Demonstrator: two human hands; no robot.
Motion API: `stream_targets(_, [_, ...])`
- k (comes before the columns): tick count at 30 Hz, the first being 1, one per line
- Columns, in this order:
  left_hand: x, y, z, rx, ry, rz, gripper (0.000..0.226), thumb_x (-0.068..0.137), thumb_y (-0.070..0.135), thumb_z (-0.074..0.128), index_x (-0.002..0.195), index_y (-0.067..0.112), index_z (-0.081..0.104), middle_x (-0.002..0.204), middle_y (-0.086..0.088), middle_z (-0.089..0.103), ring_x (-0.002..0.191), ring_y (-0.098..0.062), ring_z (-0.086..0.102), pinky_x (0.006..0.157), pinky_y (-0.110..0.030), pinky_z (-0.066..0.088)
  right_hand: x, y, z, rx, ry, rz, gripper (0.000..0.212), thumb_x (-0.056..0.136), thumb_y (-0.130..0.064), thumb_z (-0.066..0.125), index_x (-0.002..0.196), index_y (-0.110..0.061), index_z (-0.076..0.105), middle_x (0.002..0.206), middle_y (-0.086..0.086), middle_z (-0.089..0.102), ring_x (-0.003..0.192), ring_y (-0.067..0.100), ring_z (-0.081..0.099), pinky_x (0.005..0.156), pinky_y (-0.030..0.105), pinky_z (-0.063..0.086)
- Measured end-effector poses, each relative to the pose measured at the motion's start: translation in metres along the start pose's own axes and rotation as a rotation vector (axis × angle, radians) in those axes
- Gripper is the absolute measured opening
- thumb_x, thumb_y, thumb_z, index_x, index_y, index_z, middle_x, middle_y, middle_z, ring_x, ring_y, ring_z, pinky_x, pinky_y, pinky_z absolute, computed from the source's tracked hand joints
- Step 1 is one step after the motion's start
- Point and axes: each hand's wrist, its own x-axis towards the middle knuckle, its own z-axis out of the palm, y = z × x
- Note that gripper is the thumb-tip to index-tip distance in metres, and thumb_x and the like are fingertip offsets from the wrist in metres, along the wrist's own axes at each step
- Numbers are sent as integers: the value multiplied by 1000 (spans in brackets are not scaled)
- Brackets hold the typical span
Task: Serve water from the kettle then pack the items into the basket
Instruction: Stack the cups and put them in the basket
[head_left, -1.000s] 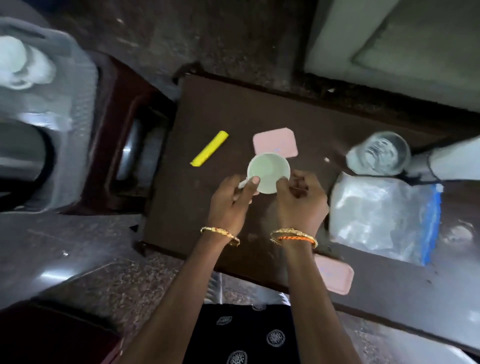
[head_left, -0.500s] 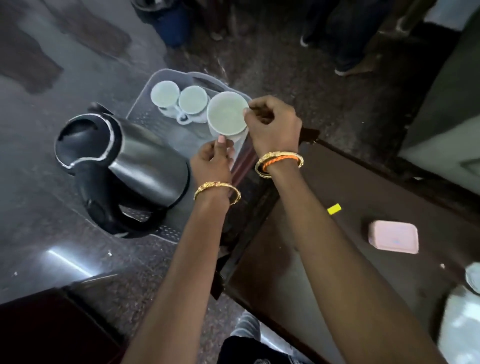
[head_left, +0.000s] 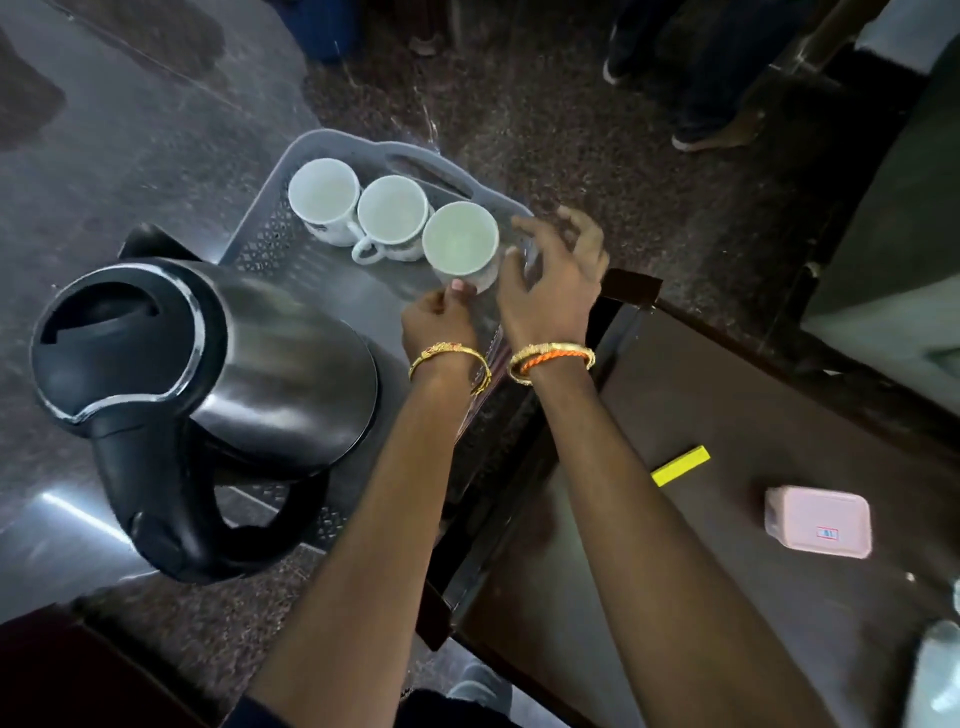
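Observation:
A grey plastic basket (head_left: 332, 150) stands on the floor left of the table. Inside it a steel kettle with a black lid and handle (head_left: 208, 374) takes up the near end. Two white cups (head_left: 324, 197) (head_left: 392, 213) stand at the far end, and a third white cup (head_left: 460, 241) sits beside them. My left hand (head_left: 441, 317) pinches that third cup at its near side. My right hand (head_left: 550, 280) hovers just right of the cup, fingers spread, holding nothing.
The dark wooden table (head_left: 727, 519) lies to the right, carrying a yellow strip (head_left: 680, 465), a pink box (head_left: 818, 522) and a plastic bag (head_left: 935, 680) at the right edge. People's feet (head_left: 717, 130) stand on the speckled floor beyond the basket.
Both hands carried the white cup from the table over to the basket and lowered it beside the other two cups. My right hand has let go and opened.

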Motion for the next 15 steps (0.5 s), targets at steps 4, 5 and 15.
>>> stream_targets(4, [-3,-5,-3,-35,112,51,28,83,24,68,100,4,59,111,-19,65,86,-20,57,81,-27,47,-26,18,-16,246,246,13,19,80,1,56,94,-4,68,111,17,55,82,-3,55,69,8,44])
stream_targets(5, [-7,-6,-4,-20,161,98,31,80,22,70,101,5,55,114,-20,62,88,-21,55,83,-29,46,-34,23,-20,269,290,44,17,80,0,55,91,-5,67,104,15,58,75,-7,55,63,5,43])
stream_targets(15, [-136,-82,27,201,-186,686,15,89,17,49,97,6,56,85,-12,68,64,-14,60,59,-21,45,-105,107,-100,313,556,455,29,85,-18,52,62,0,56,49,18,57,43,18,48,47,19,38])
